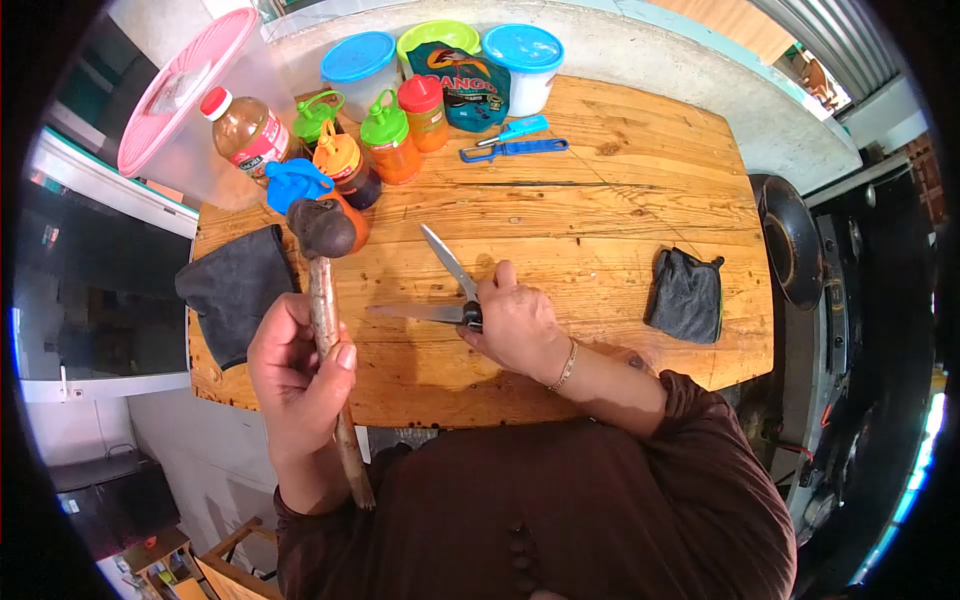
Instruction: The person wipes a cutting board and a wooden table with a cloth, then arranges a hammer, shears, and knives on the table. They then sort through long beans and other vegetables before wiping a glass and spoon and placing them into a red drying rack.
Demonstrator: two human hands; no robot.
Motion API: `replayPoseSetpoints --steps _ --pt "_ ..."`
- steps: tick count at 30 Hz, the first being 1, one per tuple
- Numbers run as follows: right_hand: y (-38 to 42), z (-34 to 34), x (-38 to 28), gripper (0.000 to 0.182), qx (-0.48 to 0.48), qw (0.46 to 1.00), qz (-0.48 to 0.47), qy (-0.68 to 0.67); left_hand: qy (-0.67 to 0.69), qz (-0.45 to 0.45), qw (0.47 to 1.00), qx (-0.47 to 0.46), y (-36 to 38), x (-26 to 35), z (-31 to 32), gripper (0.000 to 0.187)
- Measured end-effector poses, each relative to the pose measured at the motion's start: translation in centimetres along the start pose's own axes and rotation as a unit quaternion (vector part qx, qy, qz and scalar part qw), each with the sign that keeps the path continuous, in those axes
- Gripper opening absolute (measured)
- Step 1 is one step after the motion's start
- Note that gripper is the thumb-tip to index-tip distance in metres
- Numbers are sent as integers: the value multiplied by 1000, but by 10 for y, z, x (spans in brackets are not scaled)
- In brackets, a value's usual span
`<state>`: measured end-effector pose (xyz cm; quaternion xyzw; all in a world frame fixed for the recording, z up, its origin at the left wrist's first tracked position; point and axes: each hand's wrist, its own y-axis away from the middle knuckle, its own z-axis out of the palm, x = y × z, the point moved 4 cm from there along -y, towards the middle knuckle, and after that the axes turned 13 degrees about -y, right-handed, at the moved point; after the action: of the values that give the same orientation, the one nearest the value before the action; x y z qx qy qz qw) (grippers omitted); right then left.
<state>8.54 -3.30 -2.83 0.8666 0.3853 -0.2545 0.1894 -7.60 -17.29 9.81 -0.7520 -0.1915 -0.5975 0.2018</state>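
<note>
My left hand (300,365) is closed around the worn wooden handle of a hammer (325,290). Its dark, rounded head points up, and the lower end of the handle reaches down in front of my lap. Over the middle of the table, my right hand (522,318) grips a pair of scissors (450,262) by its handles, which the fingers mostly hide. The scissors' two blades are spread wide and point left, one angled toward the back. Left of the hammer lies a dark grey cloth (240,290).
A smaller folded dark cloth (686,296) lies on the right of the wooden table (620,200). Several sauce bottles, a brown bottle (250,135), lidded tubs and a green pouch (458,90) stand at the back left. Two blue-handled tools (515,149) lie nearby. A wok (790,240) is beyond the right edge.
</note>
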Motion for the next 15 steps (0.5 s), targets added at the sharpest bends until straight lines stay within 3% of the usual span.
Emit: replayPoseSetpoints --steps 4,8,11,12,15 --pt "2 -2 12 45 -13 1000 8 11 33 -25 999 -26 -7 -16 20 14" --pt "3 -31 36 33 15 989 118 -93 83 -77 985 -130 -21 -51 35 16" --pt "-5 -61 55 32 22 948 212 -235 86 -157 966 -185 -46 -90 48 24" --pt "-6 -64 55 37 29 940 209 -266 145 -176 964 -137 -50 -103 61 26" --pt "-12 -66 22 34 -15 946 155 -284 202 -169 956 -129 -61 -103 106 31"
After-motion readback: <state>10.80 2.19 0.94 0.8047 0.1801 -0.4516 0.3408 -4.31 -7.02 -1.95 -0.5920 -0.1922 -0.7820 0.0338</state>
